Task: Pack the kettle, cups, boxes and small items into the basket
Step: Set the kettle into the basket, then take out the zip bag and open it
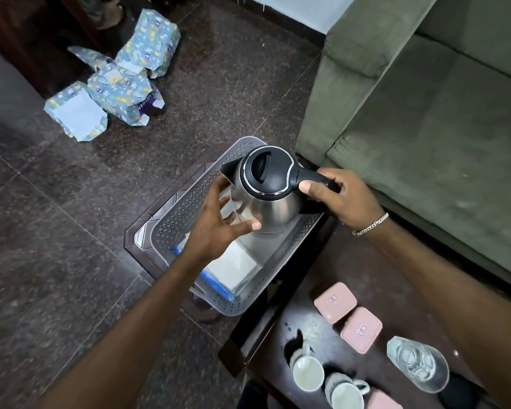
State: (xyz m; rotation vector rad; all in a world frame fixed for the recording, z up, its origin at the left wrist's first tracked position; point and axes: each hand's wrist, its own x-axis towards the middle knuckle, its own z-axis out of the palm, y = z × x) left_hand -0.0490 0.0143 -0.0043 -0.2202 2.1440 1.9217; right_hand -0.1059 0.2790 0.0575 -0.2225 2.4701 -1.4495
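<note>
- Head view: a grey perforated plastic basket (281,258) sits under both hands on a low dark stand, and holds a clear zip bag with a blue seal (233,273) lying flat below the left grip.
- Between the grips, a stainless-steel kettle with a black lid and black handle (266,199) stands upright in the basket's far end, spout pointing away to the left.
- Right grip (340,196), a bare hand with a silver chain bracelet at the wrist, is wrapped closed round the kettle's handle.
- Left grip (219,222) is spread open, fingers (245,225) pressed on the kettle's steel side.
- Nearer than the right grip, on the dark worktop (292,290), stand two pink square lidded boxes (348,317), two white cups (325,382) and a clear drinking glass (419,367); all three kinds look empty or closed, contents not visible.
</note>
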